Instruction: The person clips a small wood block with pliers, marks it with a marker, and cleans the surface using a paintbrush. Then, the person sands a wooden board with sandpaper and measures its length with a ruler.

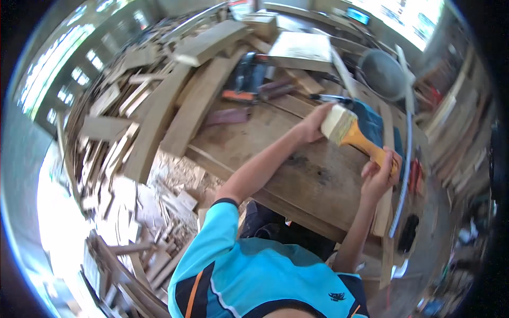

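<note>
Over the worktop, right of the frame's centre, the left hand is up against the bristles of the brush; its fingertips are hidden, so I can't tell whether that grip pinches. The brush's long axis slants down rightward to the right hand, whose grip is wrapped around the handle's end.

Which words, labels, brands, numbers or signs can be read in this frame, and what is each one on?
No text can be read.
Turquoise shirt: a dark emblem on the chest; any lettering with it is too small to read.
Wide brush in the right hand: no marking can be read on it.
Bright screen-like panel at the back: too small and blurred to read.
</note>
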Motion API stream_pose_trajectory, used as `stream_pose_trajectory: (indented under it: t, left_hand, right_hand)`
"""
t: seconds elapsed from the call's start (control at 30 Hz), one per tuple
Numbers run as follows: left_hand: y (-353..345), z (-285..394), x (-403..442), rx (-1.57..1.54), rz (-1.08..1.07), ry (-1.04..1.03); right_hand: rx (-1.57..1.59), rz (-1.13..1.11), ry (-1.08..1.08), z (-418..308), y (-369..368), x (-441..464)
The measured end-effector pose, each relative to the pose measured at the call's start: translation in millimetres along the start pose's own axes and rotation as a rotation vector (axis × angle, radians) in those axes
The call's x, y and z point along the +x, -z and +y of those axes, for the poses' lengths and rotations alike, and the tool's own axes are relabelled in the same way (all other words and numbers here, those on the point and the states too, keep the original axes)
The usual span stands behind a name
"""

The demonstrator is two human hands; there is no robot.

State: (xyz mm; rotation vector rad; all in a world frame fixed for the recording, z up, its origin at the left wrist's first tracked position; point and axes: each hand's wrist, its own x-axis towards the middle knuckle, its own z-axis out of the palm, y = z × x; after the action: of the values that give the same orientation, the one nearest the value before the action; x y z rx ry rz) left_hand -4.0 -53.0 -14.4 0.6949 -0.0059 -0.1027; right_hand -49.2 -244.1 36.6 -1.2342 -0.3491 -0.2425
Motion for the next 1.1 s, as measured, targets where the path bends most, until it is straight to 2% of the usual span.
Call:
stream_pose_trajectory:
  t: [0.07, 0.1, 0.13, 0.17, 0.2, 0.27, 0.33, 0.37, 0.4, 0.47, 0.53, 0.6, 0.67, 0.73, 0.8, 0.87, 0.9, 0.97, 1.0, 1.07, 1.1]
  left_hand:
    - [26, -9, 9, 0.182, 0.006, -0.188]
    - [24, 0, 6, 0.185, 0.022, -0.211]
    - [21, 8, 3, 0.155, -0.014, -0.044]
    - [18, 14, 1, 0.121, -0.051, 0.123]
    - [24, 12, 6, 0.121, -0.038, 0.101]
    - [44, 6, 21, 0.299, -0.143, -0.059]
    - [48, 9, 23, 0.560, 0.072, -0.255]
    - [73, -2, 27, 0.493, 0.074, -0.465]
    - [64, 6, -5, 0.510, 0.102, -0.488]
    - [14, 27, -86, 1.257, 0.410, -0.583]
    - [11, 34, -130, 1.832, 0.457, -0.765]
    - [30, 24, -150, 2.034, 0.614, -0.782]
    - [26, 13, -177, 2.310, 0.775, -0.732]
    - [54, -5, -179, 2.210, 0.743, -0.802]
    - [44, -6, -186, 1.954, 0.749, -0.828]
    - [46, -3, -179, 2.157, 0.666, -0.691]
    - [47, -5, -176, 2.144, 0.725, -0.682]
    - [51, -6, -173, 2.068, 0.736, -0.801]
    - [54, -6, -168, 2.077, 0.753, -0.797]
    - [56, -5, -165, 2.149, 0.693, -0.949]
    - [52, -4, -169, 2.146, 0.731, -0.936]
  right_hand:
    - [0.085, -0.117, -0.025, 5, -4, -3]
    - [0.009, -0.227, 0.031, 6, -7, -6]
    - [-0.070, -0.330, 0.090, 7, -8, -8]
    - [-0.096, -0.339, 0.066, 6, -9, -9]
    - [-0.085, -0.362, 0.066, 5, -9, -8]
    - [-0.160, -0.327, 0.053, 4, -8, -7]
    - [-0.230, -0.379, -0.010, 13, 7, 2]
    - [-0.237, -0.367, -0.076, 7, 5, 1]
    - [-0.258, -0.353, -0.147, -3, 8, 1]
    - [-0.271, -0.339, -0.276, -6, 14, 9]
    - [-0.398, -0.241, -0.354, -3, 13, 13]
    - [-0.568, -0.209, -0.312, 6, 14, 17]
    - [-0.521, -0.327, -0.172, 51, 41, 48]
    - [-0.468, -0.473, -0.178, 76, -3, 48]
    - [-0.427, -0.600, -0.181, 88, -42, 42]
    - [-0.394, -0.714, -0.183, 98, -82, 31]
    - [-0.387, -0.759, -0.186, 101, -91, 28]
    - [-0.362, -0.789, -0.202, 108, -110, 14]
    - [-0.344, -0.799, -0.206, 113, -121, 12]
    - [-0.323, -0.837, -0.212, 115, -142, 5]
    - [-0.315, -0.865, -0.222, 118, -151, -1]
